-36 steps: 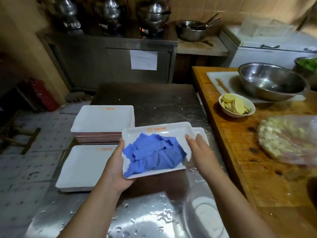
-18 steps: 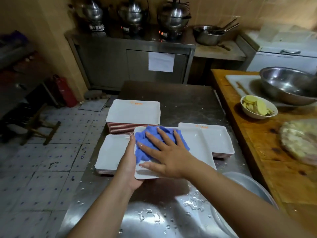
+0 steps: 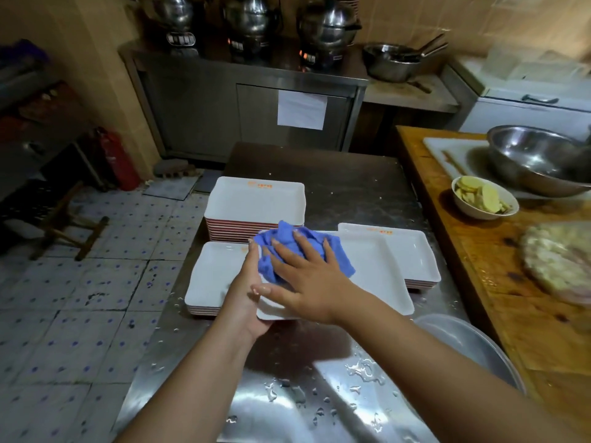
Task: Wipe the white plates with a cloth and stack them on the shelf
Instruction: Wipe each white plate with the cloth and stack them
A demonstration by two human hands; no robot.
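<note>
Right hand: the right hand (image 3: 307,279) lies flat, fingers spread and straight, pressing the cloth (image 3: 299,251) down onto the plate (image 3: 377,276); the thumb sticks out toward the near-left corner.
Left hand: the left hand (image 3: 248,292) holds the plate by its left edge, palm against the rim, fingers underneath and out of sight, thumb along the top edge beside the cloth.
Cloth: blue, bunched, on the plate's left half, partly covered by the right hand.
Plate: white, rectangular, held just above the steel table (image 3: 335,372), its right part bare.
Far stack: a tall stack (image 3: 256,203) of white plates with an orange mark, behind the held plate.
Left stack: a low stack (image 3: 214,276) just left of the held plate, partly behind the left hand.
Right stack: another low stack (image 3: 412,254) to the right, its near-left part covered by the held plate.
Table: wet, with water drops near the forearms; a steel basin (image 3: 473,346) at its right edge.
Wooden counter: the counter (image 3: 479,251) on the right carries a small bowl (image 3: 483,199) of yellow slices and a big steel bowl (image 3: 540,158).
Behind: a steel cabinet (image 3: 224,107) with three pots on top; a red extinguisher (image 3: 116,158) on the tiled floor.
</note>
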